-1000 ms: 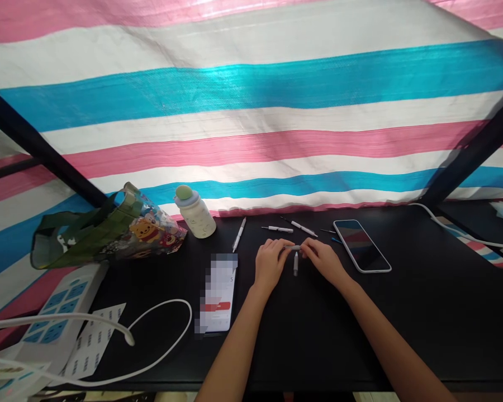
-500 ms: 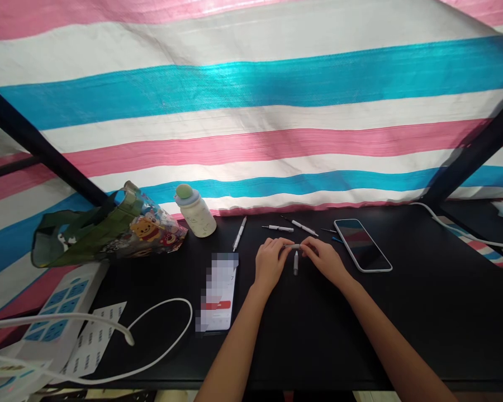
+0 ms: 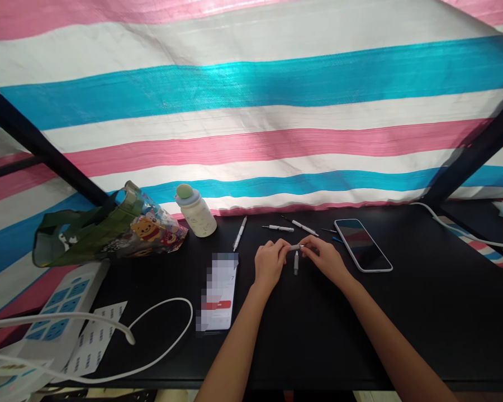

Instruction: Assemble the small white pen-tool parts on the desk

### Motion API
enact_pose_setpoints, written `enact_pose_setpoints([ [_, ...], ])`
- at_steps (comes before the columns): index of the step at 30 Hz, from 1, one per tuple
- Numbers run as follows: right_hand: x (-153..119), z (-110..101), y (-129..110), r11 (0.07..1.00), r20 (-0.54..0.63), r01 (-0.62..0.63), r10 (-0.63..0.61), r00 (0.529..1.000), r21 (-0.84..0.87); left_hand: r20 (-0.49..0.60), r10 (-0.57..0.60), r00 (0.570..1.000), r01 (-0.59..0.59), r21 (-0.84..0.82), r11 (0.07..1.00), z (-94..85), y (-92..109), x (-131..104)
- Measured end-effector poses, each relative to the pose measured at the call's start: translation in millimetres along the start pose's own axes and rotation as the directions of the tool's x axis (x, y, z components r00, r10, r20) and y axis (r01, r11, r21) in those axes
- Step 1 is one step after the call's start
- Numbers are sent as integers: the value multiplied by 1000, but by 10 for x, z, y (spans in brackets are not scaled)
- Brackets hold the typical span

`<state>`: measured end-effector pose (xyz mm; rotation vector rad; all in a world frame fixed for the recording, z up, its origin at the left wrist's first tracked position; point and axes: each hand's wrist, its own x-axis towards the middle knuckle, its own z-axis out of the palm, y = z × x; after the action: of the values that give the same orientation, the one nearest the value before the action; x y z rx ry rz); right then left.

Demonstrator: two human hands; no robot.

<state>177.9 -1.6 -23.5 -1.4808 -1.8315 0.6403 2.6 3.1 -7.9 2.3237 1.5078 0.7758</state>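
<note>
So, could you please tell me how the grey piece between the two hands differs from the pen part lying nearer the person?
The grey piece is at the fingertips of the left hand and right hand, while the pen part lies on the desk. The grey piece runs sideways; the pen part points away from the person. Both are slim and greyish.

Black desk [image 3: 423, 318]; by the left edge, a white power strip [image 3: 62, 310], and beside it a printed label sheet [image 3: 94, 340] and a looped white cable [image 3: 191, 315]; toward the far left corner, a clear, green-trimmed cartoon tote bag [image 3: 146, 231]; near the far edge, an upright cream bottle [image 3: 199, 218], a white pen [image 3: 240, 233] and two thin-tipped pen pieces [image 3: 279, 228]; nearer the front edge, a lit smartphone [image 3: 220, 296]; mid-surface, a short pen barrel [image 3: 296, 263]; toward the right edge, a dark-screened, white-cased smartphone [image 3: 362, 245].
</note>
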Motion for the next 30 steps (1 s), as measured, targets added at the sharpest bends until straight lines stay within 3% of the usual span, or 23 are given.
enact_pose_setpoints([
  [12, -15, -27, -78, 987, -87, 107, -117, 989, -119, -9, -29, 1000, 30, 79, 996, 5, -11, 4],
  [19, -11, -41, -38, 994, -158, 62, -76, 984, -94, -23, -62, 998, 63, 43, 997, -11, -26, 6],
  [30, 17, 6, 31, 1000, -129, -1, 4, 992, 22, -69, -4, 998, -5, -125, 992, -15, 9, 11],
])
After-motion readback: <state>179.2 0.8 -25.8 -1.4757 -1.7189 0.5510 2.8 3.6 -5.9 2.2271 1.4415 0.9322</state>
